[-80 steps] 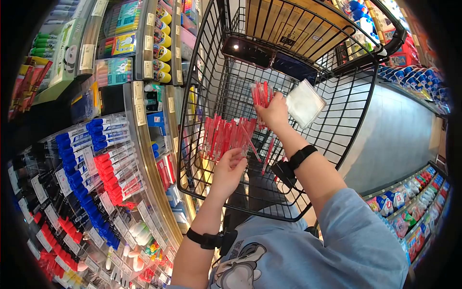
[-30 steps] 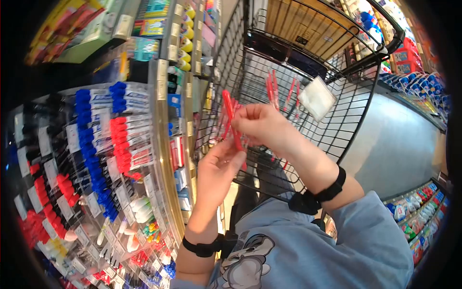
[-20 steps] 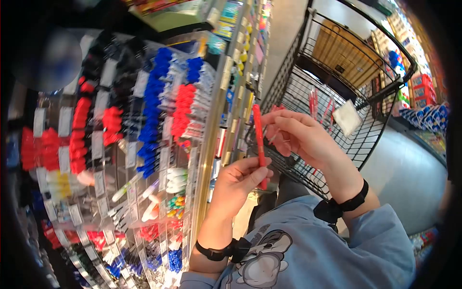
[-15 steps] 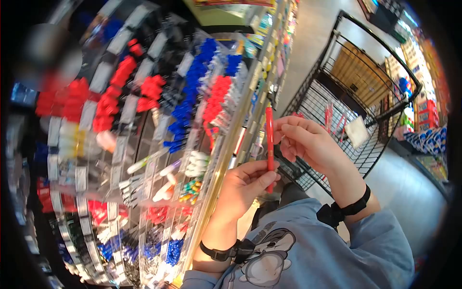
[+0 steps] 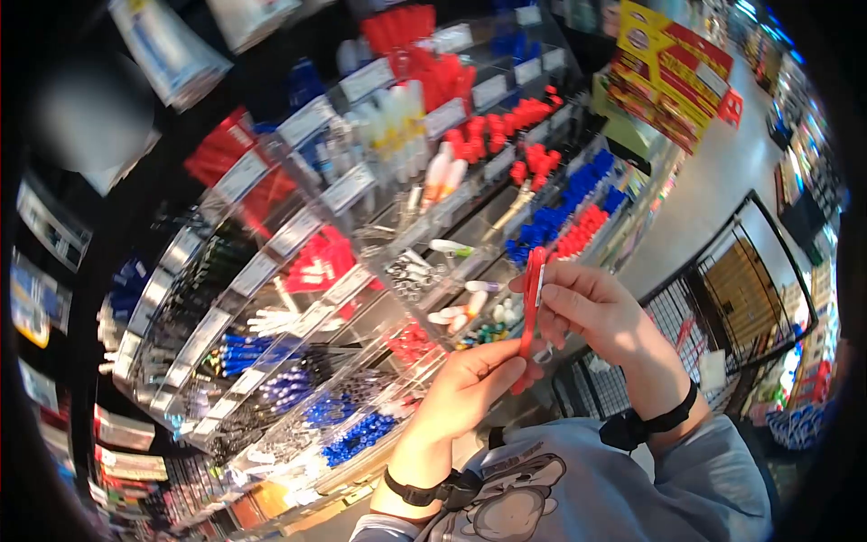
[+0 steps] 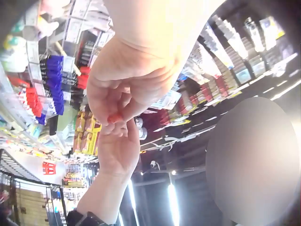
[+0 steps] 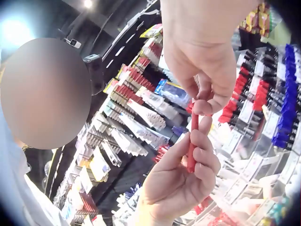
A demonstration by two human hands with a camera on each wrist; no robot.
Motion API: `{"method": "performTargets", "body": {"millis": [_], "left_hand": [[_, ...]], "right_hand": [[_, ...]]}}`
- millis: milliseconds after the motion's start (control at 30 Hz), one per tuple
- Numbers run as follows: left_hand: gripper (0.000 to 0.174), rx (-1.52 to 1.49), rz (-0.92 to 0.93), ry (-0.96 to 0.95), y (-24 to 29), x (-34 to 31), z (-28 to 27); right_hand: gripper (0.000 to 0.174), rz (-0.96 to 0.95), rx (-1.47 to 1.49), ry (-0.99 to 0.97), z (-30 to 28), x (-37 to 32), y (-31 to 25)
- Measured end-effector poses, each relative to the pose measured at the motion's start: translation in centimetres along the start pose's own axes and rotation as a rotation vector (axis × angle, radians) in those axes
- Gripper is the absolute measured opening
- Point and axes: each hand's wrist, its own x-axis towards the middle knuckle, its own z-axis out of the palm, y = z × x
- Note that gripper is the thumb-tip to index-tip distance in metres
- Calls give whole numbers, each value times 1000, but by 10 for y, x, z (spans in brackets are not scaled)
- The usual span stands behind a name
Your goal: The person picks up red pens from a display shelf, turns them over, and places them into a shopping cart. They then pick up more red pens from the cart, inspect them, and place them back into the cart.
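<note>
Both hands meet on a slim red pen, which stands roughly upright in front of the shelf. My left hand pinches its lower part between thumb and fingers. At the upper part, the fingers of my right hand pinch it. In the right wrist view the pen runs from the right fingertips down into the left hand. Only a red end shows in the left wrist view, between the two hands. Red and clear bits peek out below the right fingers in the head view.
A stepped clear rack holds blue-capped markers, red-capped markers and red packs. The black wire cart stands at right with red pens and a white packet inside. A yellow-red pack hangs at the shelf end.
My hands have left the cart, where the right held a bunch of red pens. The left now grips one red pen. The view has swung left toward the shelf.
</note>
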Motion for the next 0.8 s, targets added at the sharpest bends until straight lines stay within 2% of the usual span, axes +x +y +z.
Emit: {"method": "performTargets", "body": {"millis": [67,200,267,333,400,500,633,700,800], "left_hand": [[27,-14,32,61,6,-17,-14],[28,16,130,78,14,-40,-44],[31,-89,180,13,14,-49,-57],[34,-126,191,31,18,-56,-61],[36,-218,114,141,20,-61,-65],[38,-272,161,79,23,-64,-76],[40,-274,177,88,21,-65,-85],[40,-294,143,155,23,-66,-87],[38,-188,175,201,22,-61,-95]], "right_hand": [[24,-13,-33,-88,23,12,-7],[21,-73,-53,-134,57,34,-4],[17,-65,-54,-153,71,42,-8],[12,-55,-24,-206,80,52,-7],[10,-50,-7,-232,89,60,-8],[10,-24,1,-256,97,71,-6],[11,-11,46,-288,104,83,-7],[12,-4,10,-296,106,88,-7],[13,41,-70,-280,113,96,-20]]}}
